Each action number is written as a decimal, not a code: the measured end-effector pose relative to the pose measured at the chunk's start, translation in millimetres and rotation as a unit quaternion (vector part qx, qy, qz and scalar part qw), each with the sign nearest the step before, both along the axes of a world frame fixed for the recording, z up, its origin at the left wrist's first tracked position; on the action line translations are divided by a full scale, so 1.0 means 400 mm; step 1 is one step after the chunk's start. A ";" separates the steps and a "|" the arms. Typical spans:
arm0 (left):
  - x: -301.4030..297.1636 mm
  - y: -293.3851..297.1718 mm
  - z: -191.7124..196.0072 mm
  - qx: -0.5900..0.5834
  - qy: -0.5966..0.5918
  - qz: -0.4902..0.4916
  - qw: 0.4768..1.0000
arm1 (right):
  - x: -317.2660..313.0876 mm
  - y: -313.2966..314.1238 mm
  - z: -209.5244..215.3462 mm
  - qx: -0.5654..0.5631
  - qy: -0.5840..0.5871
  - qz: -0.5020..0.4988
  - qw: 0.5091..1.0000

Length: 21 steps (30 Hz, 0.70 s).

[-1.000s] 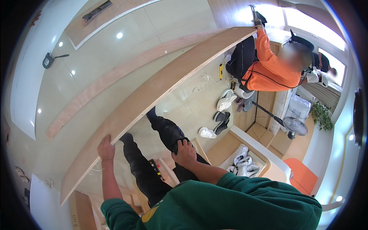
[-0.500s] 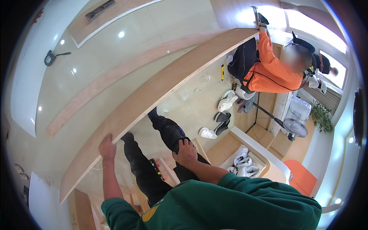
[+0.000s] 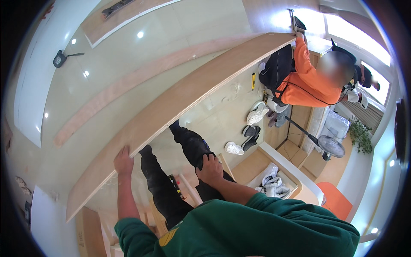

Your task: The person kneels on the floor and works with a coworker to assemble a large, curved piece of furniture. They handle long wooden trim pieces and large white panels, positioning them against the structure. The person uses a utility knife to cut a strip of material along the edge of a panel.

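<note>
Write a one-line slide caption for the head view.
Left hand grips a long plywood board; right hand rests on the knee; a co-worker in orange holds the far end.

The scene is viewed from one head-worn fisheye camera, aimed steeply down past a green sleeve at the floor (image 3: 128, 64). The left hand (image 3: 123, 162) and long wooden board (image 3: 180, 107) are seen close; edges are bent toward the rim.
</note>
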<state>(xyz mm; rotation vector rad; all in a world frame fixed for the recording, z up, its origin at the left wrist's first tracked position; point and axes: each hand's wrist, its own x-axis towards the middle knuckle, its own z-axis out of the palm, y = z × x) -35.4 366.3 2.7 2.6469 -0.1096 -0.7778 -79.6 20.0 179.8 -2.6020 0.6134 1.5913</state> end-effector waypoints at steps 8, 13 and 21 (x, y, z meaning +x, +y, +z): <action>0.018 0.018 -0.011 0.007 0.009 -0.004 1.000 | -0.005 -0.002 -0.007 0.000 -0.006 0.013 1.000; 0.067 0.028 0.009 -0.004 0.017 0.000 1.000 | 0.001 0.001 -0.004 -0.002 0.009 -0.009 1.000; 0.135 0.075 -0.003 0.007 0.031 0.012 0.999 | 0.031 -0.028 -0.019 0.021 -0.001 -0.035 0.999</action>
